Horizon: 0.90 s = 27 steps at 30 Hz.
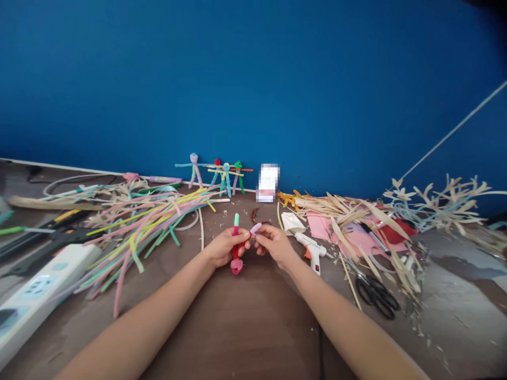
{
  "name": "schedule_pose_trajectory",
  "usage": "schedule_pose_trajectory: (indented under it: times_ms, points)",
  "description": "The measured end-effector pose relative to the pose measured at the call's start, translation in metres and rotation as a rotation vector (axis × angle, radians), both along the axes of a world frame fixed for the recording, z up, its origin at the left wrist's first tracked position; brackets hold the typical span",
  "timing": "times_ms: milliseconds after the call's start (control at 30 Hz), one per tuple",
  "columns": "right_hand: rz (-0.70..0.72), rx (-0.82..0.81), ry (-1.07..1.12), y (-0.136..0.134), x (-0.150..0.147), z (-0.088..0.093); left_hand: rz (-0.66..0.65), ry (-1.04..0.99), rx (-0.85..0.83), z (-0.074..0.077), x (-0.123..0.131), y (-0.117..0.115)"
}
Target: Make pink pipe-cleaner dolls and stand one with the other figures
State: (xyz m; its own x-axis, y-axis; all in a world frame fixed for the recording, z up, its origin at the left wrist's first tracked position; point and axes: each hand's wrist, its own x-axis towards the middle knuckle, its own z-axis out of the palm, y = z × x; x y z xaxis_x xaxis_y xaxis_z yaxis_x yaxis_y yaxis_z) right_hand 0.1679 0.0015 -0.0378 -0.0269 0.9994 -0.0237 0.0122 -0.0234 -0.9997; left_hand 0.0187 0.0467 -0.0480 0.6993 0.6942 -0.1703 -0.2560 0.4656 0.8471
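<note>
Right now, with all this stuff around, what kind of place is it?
Probably a craft table: there are little colorful figures near the blue wall, a white glue gun, and a big bunch of what look like pipe cleaners.

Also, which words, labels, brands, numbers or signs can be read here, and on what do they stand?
No text can be read.
White panel by the wall: pixelated, unreadable.
Power strip: any markings too blurred.
Glue gun: any markings too small.
</note>
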Motion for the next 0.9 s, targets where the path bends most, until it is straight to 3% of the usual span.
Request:
schedule_pose_trajectory:
  times_ms: [233, 367, 533, 667, 767, 900]
  points:
    - [0.206, 0.058, -0.068, -0.001, 0.011, -0.007, -0.165, 0.073, 0.078, -0.004, -0.009, -0.004]
    - [0.274, 0.124, -0.300, -0.009, 0.015, -0.003, -0.287, 0.165, 0.172, 0.000, -0.012, -0.005]
    - [0.310, 0.326, -0.714, -0.014, 0.020, 0.009, -0.389, 0.479, 0.461, 0.011, -0.015, -0.007]
    - [0.365, 0.372, -0.880, -0.014, 0.022, 0.010, -0.403, 0.699, 0.721, 0.017, -0.015, -0.012]
    - [0.467, 0.393, -0.928, -0.014, 0.023, 0.007, -0.450, 0.695, 0.895, 0.017, -0.015, -0.014]
    - [0.413, 0.417, -0.956, -0.012, 0.022, 0.000, -0.465, 0.668, 0.921, 0.018, -0.016, -0.013]
